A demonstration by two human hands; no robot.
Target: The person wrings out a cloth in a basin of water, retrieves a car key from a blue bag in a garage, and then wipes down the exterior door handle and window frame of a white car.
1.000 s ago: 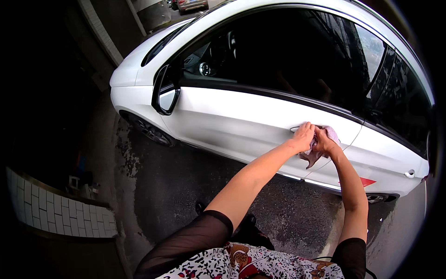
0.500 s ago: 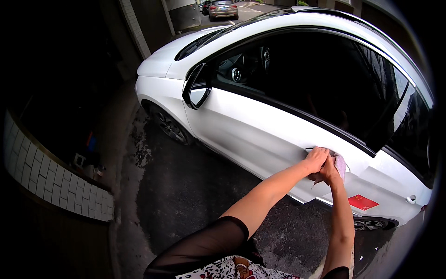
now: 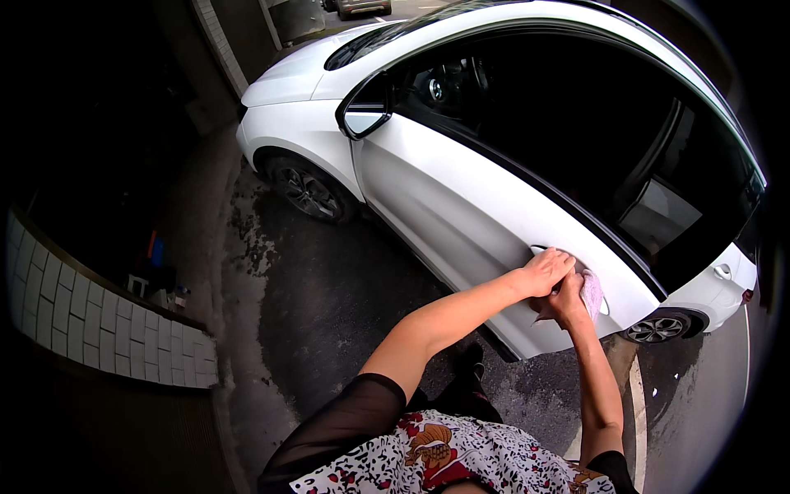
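Note:
The white car [image 3: 292, 123] stands in front of me, and its front door [image 3: 444, 198] is swung partly open toward me. My left hand [image 3: 546, 273] is closed at the door handle [image 3: 538, 249], its fingers curled over it and partly hidden. Right beside it, my right hand [image 3: 569, 305] is closed on a pink cloth [image 3: 592, 293], which bulges out on the far side of the hand, against the door. The two hands nearly touch each other.
The side mirror [image 3: 367, 111] juts out from the door. A white brick wall [image 3: 107, 317] runs along the left, with small items [image 3: 156, 288] beside it. My shoe [image 3: 471, 356] is on dark, wet-looking ground [image 3: 354, 305] below the door. Another car [image 3: 362, 6] is parked far off.
The front door has swung further open toward me, and its rear edge stands farther from the car body. Both hands have moved with it, staying at the handle.

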